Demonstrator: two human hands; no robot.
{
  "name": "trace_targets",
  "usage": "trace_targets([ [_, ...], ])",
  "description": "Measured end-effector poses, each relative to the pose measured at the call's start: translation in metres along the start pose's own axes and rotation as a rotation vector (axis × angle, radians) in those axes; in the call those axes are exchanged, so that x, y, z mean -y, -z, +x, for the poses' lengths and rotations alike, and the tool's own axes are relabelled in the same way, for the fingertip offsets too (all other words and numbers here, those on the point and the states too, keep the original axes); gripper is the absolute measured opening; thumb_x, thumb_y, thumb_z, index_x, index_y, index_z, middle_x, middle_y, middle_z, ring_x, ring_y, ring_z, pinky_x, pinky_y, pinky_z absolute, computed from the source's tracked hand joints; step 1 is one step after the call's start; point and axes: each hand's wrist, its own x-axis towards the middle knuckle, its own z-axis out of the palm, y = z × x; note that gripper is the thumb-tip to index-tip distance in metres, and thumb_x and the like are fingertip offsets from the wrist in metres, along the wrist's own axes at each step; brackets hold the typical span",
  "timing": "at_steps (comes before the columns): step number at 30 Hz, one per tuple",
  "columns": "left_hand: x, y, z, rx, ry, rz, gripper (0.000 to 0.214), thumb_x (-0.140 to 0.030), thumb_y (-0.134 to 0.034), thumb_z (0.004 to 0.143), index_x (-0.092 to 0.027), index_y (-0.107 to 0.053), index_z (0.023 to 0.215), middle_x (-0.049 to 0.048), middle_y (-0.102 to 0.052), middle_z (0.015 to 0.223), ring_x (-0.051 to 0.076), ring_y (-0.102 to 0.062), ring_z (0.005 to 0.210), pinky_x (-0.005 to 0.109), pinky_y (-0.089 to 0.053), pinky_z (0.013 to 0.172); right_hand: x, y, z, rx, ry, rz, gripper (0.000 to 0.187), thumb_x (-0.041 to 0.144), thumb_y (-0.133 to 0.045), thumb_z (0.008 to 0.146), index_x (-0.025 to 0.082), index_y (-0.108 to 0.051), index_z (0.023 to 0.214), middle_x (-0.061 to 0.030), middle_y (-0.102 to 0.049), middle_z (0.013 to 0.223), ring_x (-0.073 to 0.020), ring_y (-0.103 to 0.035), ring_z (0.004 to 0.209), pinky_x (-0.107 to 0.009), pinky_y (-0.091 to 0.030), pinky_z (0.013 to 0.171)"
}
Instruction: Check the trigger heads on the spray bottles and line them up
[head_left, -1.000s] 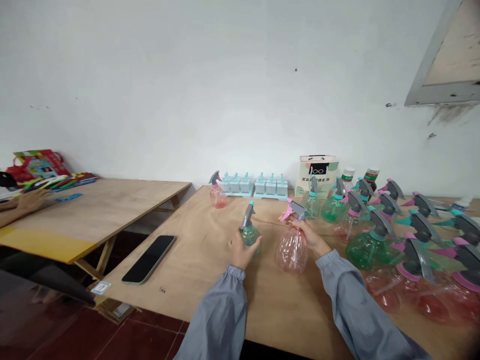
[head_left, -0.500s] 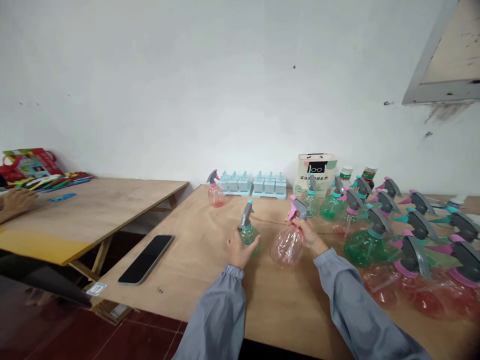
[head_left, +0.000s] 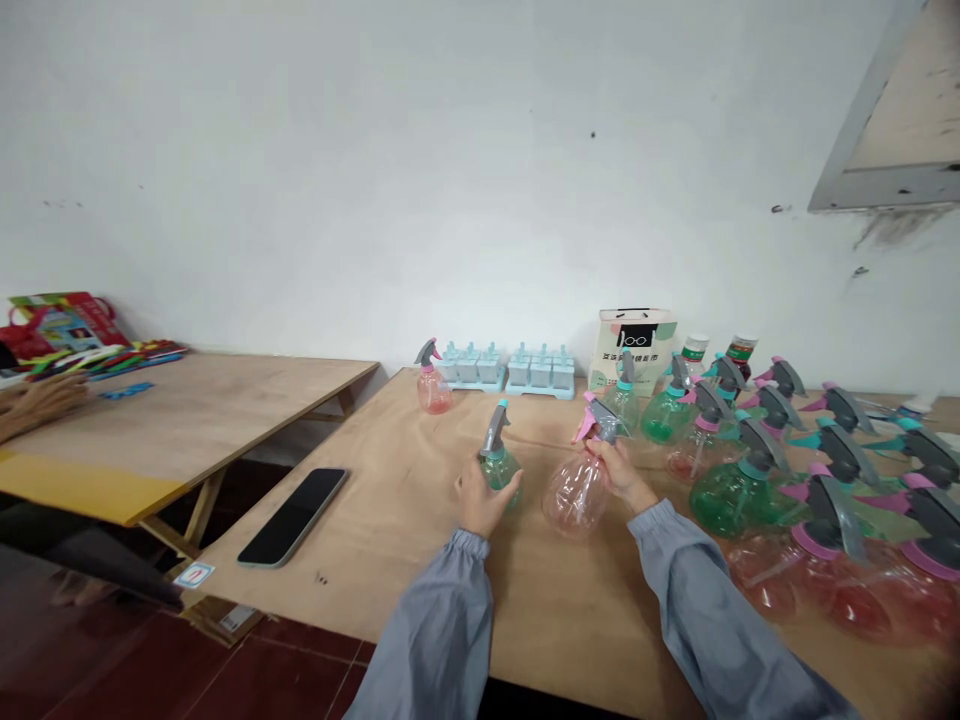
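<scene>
My left hand (head_left: 482,497) is wrapped round a small green spray bottle (head_left: 498,462) with a grey and teal trigger head, near the middle of the table. To its right, my right hand (head_left: 619,470) grips the neck of a clear pink spray bottle (head_left: 576,497), whose pink trigger points left. The pink bottle leans a little. A pink spray bottle (head_left: 433,390) stands by itself behind and left of my hands. Right of my right arm several green and pink spray bottles (head_left: 739,495) crowd together.
Light-blue ice-pop moulds (head_left: 540,372) and a paper bag (head_left: 631,350) stand along the wall. A phone (head_left: 294,518) lies on the wooden table (head_left: 397,530) at the left. Another person's hand (head_left: 49,402) rests at a second table (head_left: 225,400) beyond a gap.
Almost nothing differs. Both hands keep their hold on the same bottles, and the whole view has shifted very slightly. The other person's hand at the far left has moved a little to the right.
</scene>
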Motion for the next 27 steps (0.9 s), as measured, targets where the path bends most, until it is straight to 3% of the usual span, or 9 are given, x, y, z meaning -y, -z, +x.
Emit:
trace_targets([
  [7, 0.001, 0.0, 0.0, 0.012, 0.015, 0.002, 0.059, -0.049, -0.073, 0.07, -0.021, -0.05, 0.117, 0.0104, -0.067, 0.112, 0.033, -0.063, 0.113, 0.049, -0.046, 0.096, 0.005, 0.016, 0.014, -0.151, 0.13, -0.17, 0.031, 0.044, -0.074, 0.062, 0.024, -0.066, 0.084, -0.0016, -0.069, 0.08, -0.0211, -0.062, 0.082, -0.035, -0.05, 0.078],
  [12, 0.001, -0.001, 0.0, 0.012, 0.007, -0.002, 0.06, -0.048, -0.073, 0.071, -0.021, -0.05, 0.118, 0.0115, -0.067, 0.112, 0.034, -0.063, 0.113, 0.051, -0.046, 0.097, 0.011, 0.04, 0.02, -0.409, 0.23, -0.372, 0.033, 0.046, -0.069, 0.069, 0.022, -0.065, 0.092, -0.0014, -0.065, 0.077, -0.0195, -0.059, 0.073, -0.036, -0.047, 0.077],
  [16, 0.002, -0.001, 0.0, 0.01, 0.014, 0.0, 0.059, -0.048, -0.073, 0.07, -0.02, -0.05, 0.118, 0.0119, -0.067, 0.111, 0.034, -0.064, 0.113, 0.05, -0.046, 0.097, 0.013, 0.059, 0.022, -0.534, 0.283, -0.609, 0.035, 0.046, -0.065, 0.075, 0.022, -0.063, 0.1, -0.0011, -0.064, 0.073, -0.0195, -0.057, 0.068, -0.036, -0.047, 0.075],
  [23, 0.004, -0.001, 0.001, -0.003, -0.011, -0.025, 0.061, -0.047, -0.074, 0.07, -0.02, -0.051, 0.119, 0.0127, -0.067, 0.114, 0.034, -0.064, 0.114, 0.05, -0.047, 0.096, 0.003, 0.074, 0.043, -0.632, 0.312, -0.635, 0.05, 0.055, -0.07, 0.07, 0.02, -0.063, 0.105, -0.0057, -0.067, 0.085, -0.0225, -0.058, 0.077, -0.041, -0.047, 0.08],
  [27, 0.003, -0.001, 0.001, -0.024, -0.02, -0.044, 0.06, -0.047, -0.075, 0.07, -0.02, -0.052, 0.118, 0.0115, -0.068, 0.112, 0.033, -0.065, 0.112, 0.049, -0.048, 0.096, -0.001, 0.077, 0.059, -0.591, 0.315, -0.635, 0.06, 0.058, -0.074, 0.066, 0.019, -0.06, 0.11, -0.0071, -0.067, 0.093, -0.0234, -0.058, 0.082, -0.044, -0.047, 0.084],
])
